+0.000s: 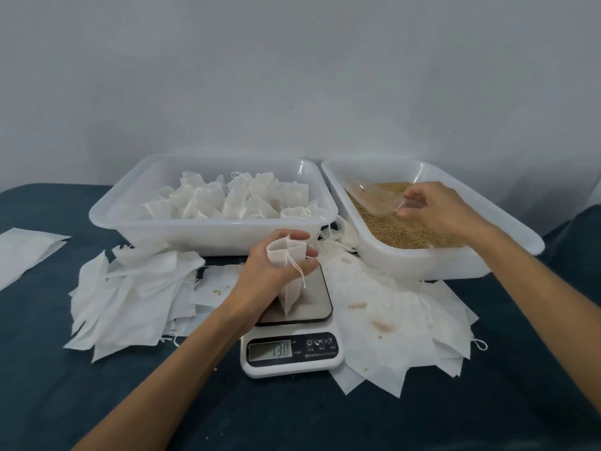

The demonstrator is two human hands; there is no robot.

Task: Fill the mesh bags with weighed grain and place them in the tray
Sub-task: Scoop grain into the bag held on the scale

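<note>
**Bag held over scale, scoop in grain**

A mesh bag (290,278) is gripped by the left hand (276,268), fingers curled round its open mouth; its lower tip is set on the scale (292,336) platform, and its drawstring hangs loose. The display appears to read 130, though the digits are blurred. A clear scoop (374,198) is pinched at its handle by the right hand (435,206) and is laid low in the grain (390,229) of the right tray (455,265). Filled bags (234,200) are packed in the left tray (162,229). Empty bags (136,297) are strewn flat round the scale on the dark cloth (325,418).
</note>
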